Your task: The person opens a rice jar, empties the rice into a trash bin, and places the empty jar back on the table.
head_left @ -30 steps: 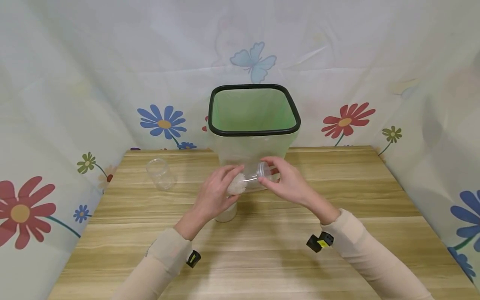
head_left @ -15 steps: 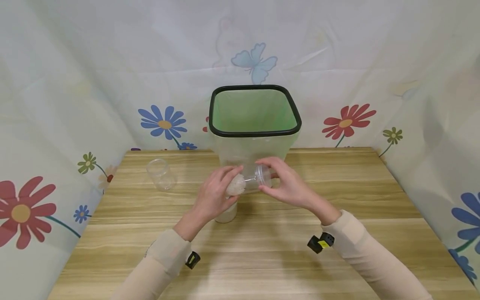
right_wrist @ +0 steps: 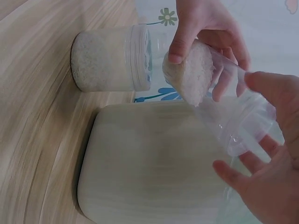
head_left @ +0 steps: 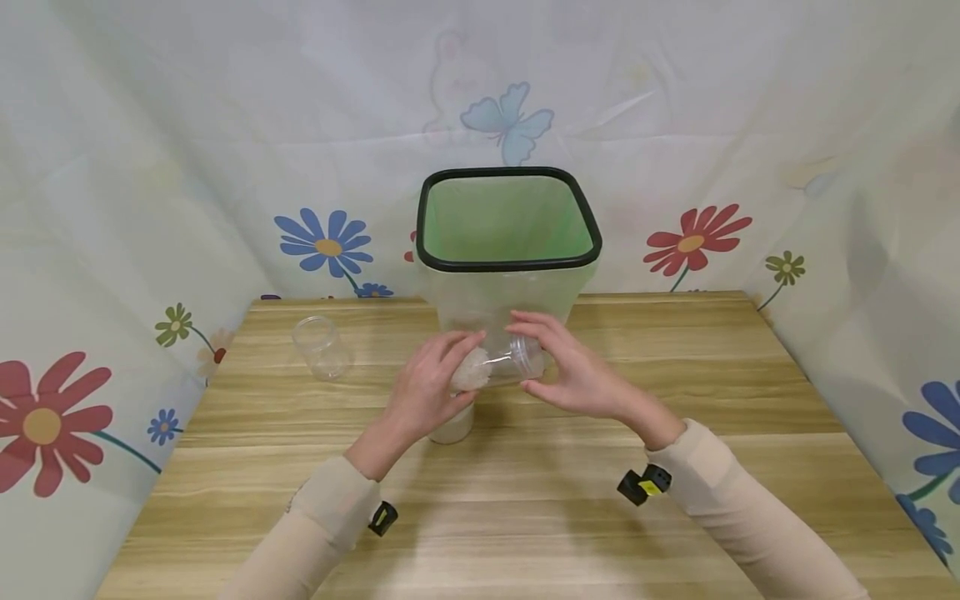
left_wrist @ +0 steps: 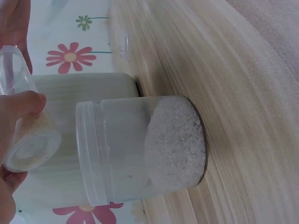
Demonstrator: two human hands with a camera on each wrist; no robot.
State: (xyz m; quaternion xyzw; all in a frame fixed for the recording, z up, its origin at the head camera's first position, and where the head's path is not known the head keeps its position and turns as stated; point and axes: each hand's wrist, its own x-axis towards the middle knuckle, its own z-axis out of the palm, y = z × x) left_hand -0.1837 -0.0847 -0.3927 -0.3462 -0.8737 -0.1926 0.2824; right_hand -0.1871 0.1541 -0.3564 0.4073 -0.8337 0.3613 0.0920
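A clear jar (head_left: 501,360) with white grains in its bottom end is held nearly sideways above the table. My left hand (head_left: 423,383) grips that bottom end, thumb on one side and fingers on the other. Around the clear lid (right_wrist: 245,126) at the other end, my right hand (head_left: 581,375) has its thumb and fingers on opposite sides, fingertips right at its edge. Below the left hand stands a second lidded jar (left_wrist: 126,149), upright, partly filled with white grains; the left hand hides most of it in the head view.
Behind the hands stands a pale green bin (head_left: 510,292) with a black rim. A clear, colourless jar (head_left: 322,350) is on the wooden table (head_left: 525,517) at the back left. Flowered sheeting (head_left: 330,100) encloses the back and sides.
My right hand has shifted its hold on the lid, its thumb now lower and its fingers straighter. The left hand stays on the jar's bottom end.
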